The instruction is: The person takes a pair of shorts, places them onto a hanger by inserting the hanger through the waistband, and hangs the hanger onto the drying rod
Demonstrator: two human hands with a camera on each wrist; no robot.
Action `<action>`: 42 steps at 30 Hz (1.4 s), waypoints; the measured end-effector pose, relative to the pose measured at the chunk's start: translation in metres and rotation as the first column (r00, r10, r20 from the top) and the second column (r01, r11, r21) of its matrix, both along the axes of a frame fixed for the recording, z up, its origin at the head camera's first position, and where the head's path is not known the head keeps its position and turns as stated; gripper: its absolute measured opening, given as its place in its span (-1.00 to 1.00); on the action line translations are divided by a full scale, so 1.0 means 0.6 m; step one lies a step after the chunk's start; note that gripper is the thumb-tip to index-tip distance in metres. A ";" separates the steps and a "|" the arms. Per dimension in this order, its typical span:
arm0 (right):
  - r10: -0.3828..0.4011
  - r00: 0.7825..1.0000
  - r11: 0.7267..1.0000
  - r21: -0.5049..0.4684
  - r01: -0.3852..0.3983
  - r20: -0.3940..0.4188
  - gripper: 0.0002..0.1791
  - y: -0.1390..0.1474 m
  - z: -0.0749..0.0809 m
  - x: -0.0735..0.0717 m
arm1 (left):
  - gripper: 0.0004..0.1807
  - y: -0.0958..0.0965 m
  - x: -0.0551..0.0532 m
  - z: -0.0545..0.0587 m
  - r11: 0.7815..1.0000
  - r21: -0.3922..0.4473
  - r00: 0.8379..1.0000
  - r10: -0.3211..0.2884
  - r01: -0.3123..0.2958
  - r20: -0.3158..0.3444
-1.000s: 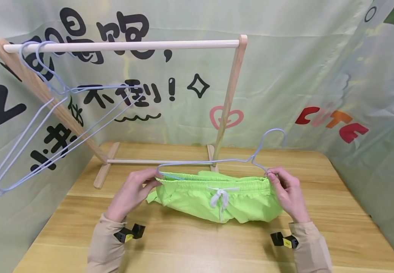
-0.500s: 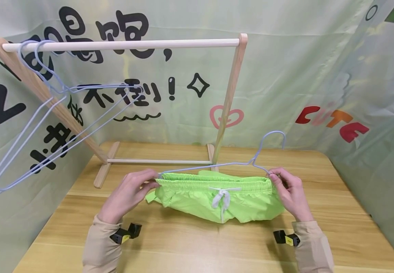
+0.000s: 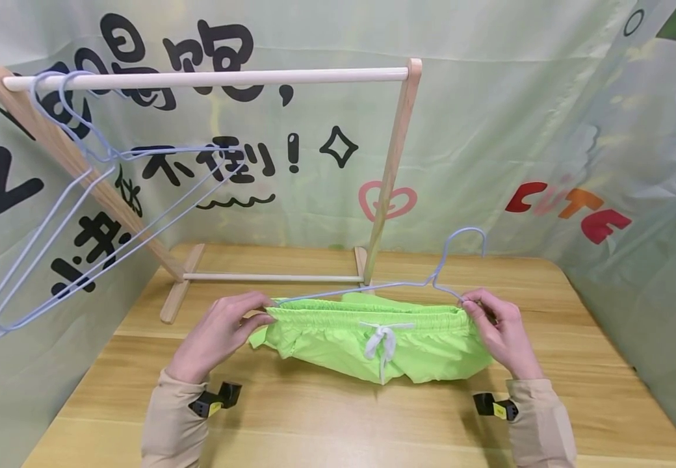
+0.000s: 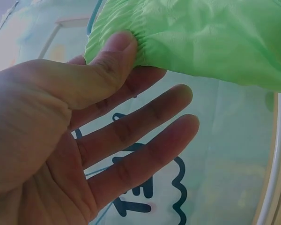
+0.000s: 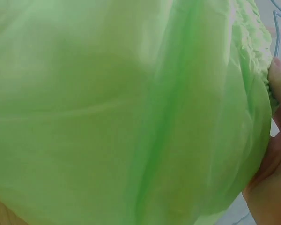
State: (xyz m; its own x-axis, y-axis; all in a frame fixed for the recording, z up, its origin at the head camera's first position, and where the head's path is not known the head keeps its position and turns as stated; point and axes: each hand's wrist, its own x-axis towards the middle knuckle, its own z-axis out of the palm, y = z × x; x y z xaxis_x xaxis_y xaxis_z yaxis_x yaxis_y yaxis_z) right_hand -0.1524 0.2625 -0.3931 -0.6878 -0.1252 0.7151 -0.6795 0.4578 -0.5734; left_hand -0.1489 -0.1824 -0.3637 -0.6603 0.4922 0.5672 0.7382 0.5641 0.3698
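Bright green shorts [image 3: 338, 344] are held up by the waistband between both hands, a white drawstring bow [image 3: 381, 339] at the front. A light blue wire hanger [image 3: 396, 284] runs along the waistband's opening, its hook rising at the right; part of its lower side is hidden by the cloth. The left hand [image 3: 223, 335] pinches the left waistband corner between thumb [image 4: 116, 58] and index finger, the hanger's left end right at its fingertips. At the opposite corner, the right hand [image 3: 502, 331] pinches the gathered waistband [image 5: 260, 51] where the hanger's right arm ends.
A wooden rack [image 3: 396, 149] with a white top rail [image 3: 209, 78] stands at the back left of the wooden table [image 3: 338, 429]. Two blue hangers [image 3: 114, 154] hang at the rail's left end. Behind is a printed cloth backdrop [image 3: 472, 117].
The hanger's left end has dropped from above the waistband down to the left fingertips, and its hook sits slightly lower. Both hands keep hold of the shorts' waistband with little movement.
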 end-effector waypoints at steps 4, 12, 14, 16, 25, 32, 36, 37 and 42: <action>0.003 1.000 1.000 0.013 -0.003 0.010 -0.69 0.002 0.000 0.002 | -0.83 0.000 0.000 0.000 1.000 -0.006 1.000 -0.005 0.005 0.016; -0.010 0.999 0.998 0.056 0.008 0.036 -0.68 0.005 0.000 0.003 | -0.86 0.002 0.004 0.001 0.996 -0.071 0.998 0.062 -0.061 0.004; -0.013 0.999 0.998 0.064 0.010 0.036 -0.67 0.006 0.000 0.003 | -0.87 0.003 0.005 0.002 0.990 -0.103 0.995 0.092 -0.094 -0.025; -0.018 0.999 0.997 0.070 0.015 0.033 -0.67 0.006 0.000 0.002 | -0.87 0.005 0.007 0.002 0.982 -0.138 0.991 0.120 -0.127 -0.056; -0.040 0.999 0.993 0.107 0.039 0.006 -0.64 0.008 0.000 0.001 | -0.87 0.013 0.011 0.003 0.952 -0.223 0.977 0.201 -0.212 -0.070; -0.025 1.000 0.990 0.141 0.027 -0.015 -0.62 0.006 0.004 0.003 | -0.85 0.013 0.007 0.001 0.964 -0.179 0.976 0.177 -0.197 -0.125; -0.008 0.997 0.983 0.180 0.021 -0.074 -0.59 0.002 0.008 0.003 | -0.84 0.014 0.009 0.001 0.972 -0.152 0.972 0.149 -0.177 -0.183; -0.005 0.996 0.980 0.199 0.023 -0.090 -0.56 0.001 0.009 0.003 | -0.83 0.015 0.011 0.002 0.972 -0.157 0.971 0.144 -0.175 -0.192; -0.005 0.991 0.960 0.276 0.043 -0.135 -0.34 -0.010 0.010 0.004 | -0.83 0.024 0.014 0.003 0.956 -0.220 0.968 0.148 -0.192 -0.202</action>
